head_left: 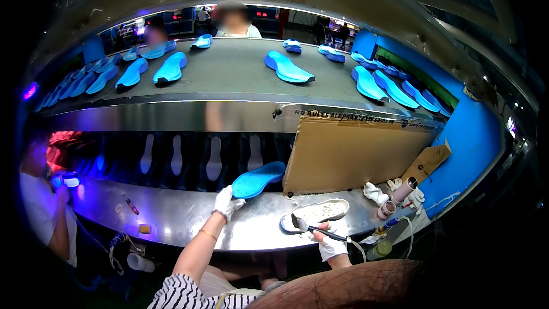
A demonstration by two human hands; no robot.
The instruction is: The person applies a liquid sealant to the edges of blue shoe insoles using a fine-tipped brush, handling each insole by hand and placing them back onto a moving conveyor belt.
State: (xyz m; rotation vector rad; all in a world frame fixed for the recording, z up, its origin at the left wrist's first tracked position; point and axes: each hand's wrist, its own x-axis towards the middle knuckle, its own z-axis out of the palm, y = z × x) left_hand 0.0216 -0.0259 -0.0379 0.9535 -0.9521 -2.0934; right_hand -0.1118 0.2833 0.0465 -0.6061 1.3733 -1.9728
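Observation:
My left hand [226,203], in a white glove, grips the heel or toe end of a bright blue shoe sole [257,180], holding it tilted above the metal table [223,234]. On the table to its right lies a white shoe-shaped piece [327,210], its inside pale and blotchy. My right hand [330,246], gloved with some fingertips bare, is closed around a brush [320,230] with a black handle and a pale tube trailing from it. The brush's head rests at the near left end of the white piece.
Blue soles [289,67] ride on a dark conveyor belt [229,71] above a lower shelf of soles. A cardboard sheet [354,157] leans behind the table. Cups [386,210], a bottle [380,250] and crumpled white gloves [375,194] crowd the right. A person [48,212] works at the left.

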